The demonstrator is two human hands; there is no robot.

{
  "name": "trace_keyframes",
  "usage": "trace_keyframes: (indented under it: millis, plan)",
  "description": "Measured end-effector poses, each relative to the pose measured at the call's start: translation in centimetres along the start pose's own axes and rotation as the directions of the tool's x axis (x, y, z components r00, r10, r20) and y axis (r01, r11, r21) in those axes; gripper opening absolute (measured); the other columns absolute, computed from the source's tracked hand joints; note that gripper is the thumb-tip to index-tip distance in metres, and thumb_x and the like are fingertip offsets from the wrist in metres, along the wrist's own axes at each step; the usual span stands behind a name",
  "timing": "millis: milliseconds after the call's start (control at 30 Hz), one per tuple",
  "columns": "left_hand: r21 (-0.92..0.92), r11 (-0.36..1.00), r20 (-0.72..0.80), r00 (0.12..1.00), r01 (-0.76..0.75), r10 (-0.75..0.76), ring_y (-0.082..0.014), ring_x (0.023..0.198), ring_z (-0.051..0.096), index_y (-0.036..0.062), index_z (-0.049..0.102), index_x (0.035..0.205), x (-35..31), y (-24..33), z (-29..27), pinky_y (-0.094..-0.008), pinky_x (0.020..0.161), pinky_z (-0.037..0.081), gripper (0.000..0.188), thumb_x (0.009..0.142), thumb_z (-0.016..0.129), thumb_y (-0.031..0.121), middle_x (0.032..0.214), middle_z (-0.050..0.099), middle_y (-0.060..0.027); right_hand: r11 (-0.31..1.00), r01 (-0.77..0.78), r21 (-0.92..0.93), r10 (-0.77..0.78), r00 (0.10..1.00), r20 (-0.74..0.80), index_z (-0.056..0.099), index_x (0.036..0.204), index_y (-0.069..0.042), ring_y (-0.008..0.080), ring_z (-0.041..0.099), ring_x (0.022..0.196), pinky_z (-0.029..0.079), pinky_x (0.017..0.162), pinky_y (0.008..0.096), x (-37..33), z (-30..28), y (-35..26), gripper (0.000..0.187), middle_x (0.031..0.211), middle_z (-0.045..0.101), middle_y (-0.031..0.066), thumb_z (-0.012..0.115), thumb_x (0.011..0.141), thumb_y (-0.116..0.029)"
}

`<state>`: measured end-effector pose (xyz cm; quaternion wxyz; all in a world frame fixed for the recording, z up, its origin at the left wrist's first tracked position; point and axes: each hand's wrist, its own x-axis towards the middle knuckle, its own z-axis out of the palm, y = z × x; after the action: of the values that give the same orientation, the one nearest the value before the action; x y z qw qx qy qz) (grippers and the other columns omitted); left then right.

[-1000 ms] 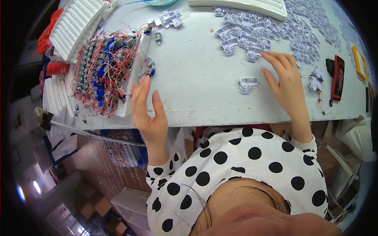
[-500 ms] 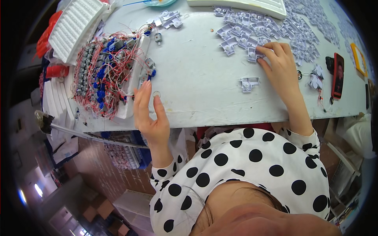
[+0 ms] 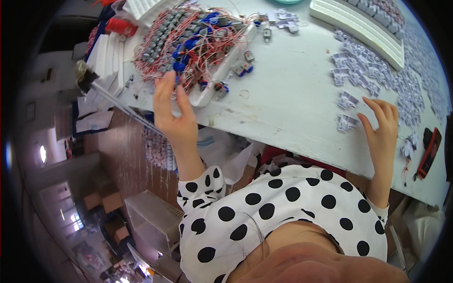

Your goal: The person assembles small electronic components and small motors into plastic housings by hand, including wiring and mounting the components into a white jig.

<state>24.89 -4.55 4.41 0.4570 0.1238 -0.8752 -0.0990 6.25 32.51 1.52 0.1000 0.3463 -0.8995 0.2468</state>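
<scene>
My left hand (image 3: 174,113) is raised at the front edge of a white foam tray (image 3: 206,95) heaped with small grey motors (image 3: 163,40), blue parts and tangled red and white wires. Its fingertips overlap the heap in view; whether they touch it I cannot tell. Thumb and fingers are apart, with nothing seen between them. Over the right part of the table, my right hand (image 3: 383,122) is open with bent fingers. Just left of it lie two pale plastic housings, a farther one (image 3: 348,100) and a nearer one (image 3: 347,122), both apart from the hand.
Many pale plastic housings (image 3: 363,63) spread over the far right. Behind them stands another white foam tray (image 3: 358,28) holding motors. A red-cased phone (image 3: 429,153) lies at the right, near a small wired assembly (image 3: 409,146). A metal bar (image 3: 120,104) crosses at the table's left.
The view has swung left. My right hand has drawn back from the housings, leaving a second one beside the single one. My left hand has moved to the motor tray.
</scene>
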Motion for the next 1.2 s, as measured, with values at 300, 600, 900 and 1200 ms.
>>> trace_keyframes:
  millis: [300, 600, 900, 1200]
  plan:
    - [0.105, 0.994, 0.194, 0.98, 0.021, -0.041, -0.0168, 0.088, 0.068, 0.0016, 0.073, 0.102, -0.3, -1.5, -0.4, -0.031, 0.083, 0.053, 0.014, 0.089, 0.073, 0.0, 0.098, 0.073, -0.0075, 1.0, 0.012, 0.013, -0.012, 1.0, 0.024, 0.072, 0.116, -0.009, 0.0258, 0.056, 0.103, 0.046, 0.089, 0.0379, -2.2, -0.3, -0.2, 0.037, 0.112, 0.067, 0.0045, 0.078, 0.08, -0.006]
    - [0.112, 0.984, 0.206, 0.966, 0.137, -0.158, -0.0187, 0.066, 0.063, 0.0037, 0.072, 0.099, -2.4, -1.8, -0.1, -0.0331, 0.064, 0.051, 0.014, 0.085, 0.075, 0.003, 0.085, 0.069, -0.0073, 0.995, 0.099, 0.025, -0.099, 0.995, 0.012, 0.071, 0.116, -0.009, 0.0266, 0.056, 0.103, 0.048, 0.088, 0.0378, -1.4, -1.0, -0.3, 0.036, 0.112, 0.067, 0.005, 0.077, 0.081, -0.003]
    - [0.129, 0.992, 0.285, 0.958, 0.005, -0.042, -0.0176, 0.061, 0.057, 0.0042, 0.073, 0.098, -4.4, -0.8, 1.1, -0.0298, 0.058, 0.047, 0.017, 0.083, 0.08, 0.008, 0.085, 0.065, -0.0069, 0.941, 0.309, 0.138, -0.322, 0.942, 0.092, 0.071, 0.111, -0.008, 0.0291, 0.058, 0.101, 0.051, 0.083, 0.0389, 1.7, -1.5, -5.0, 0.037, 0.109, 0.067, 0.0063, 0.079, 0.075, -0.002]
    - [0.158, 0.983, 0.168, 0.978, 0.094, -0.12, -0.0166, 0.065, 0.057, 0.0084, 0.076, 0.102, -3.3, -2.3, -0.5, -0.0299, 0.058, 0.047, 0.017, 0.085, 0.079, 0.009, 0.089, 0.059, -0.0055, 0.674, 0.629, 0.388, -0.719, 0.678, 0.15, 0.07, 0.107, -0.008, 0.0277, 0.058, 0.105, 0.051, 0.089, 0.0389, 8.2, 3.6, -12.2, 0.031, 0.108, 0.064, 0.0062, 0.077, 0.077, -0.005]
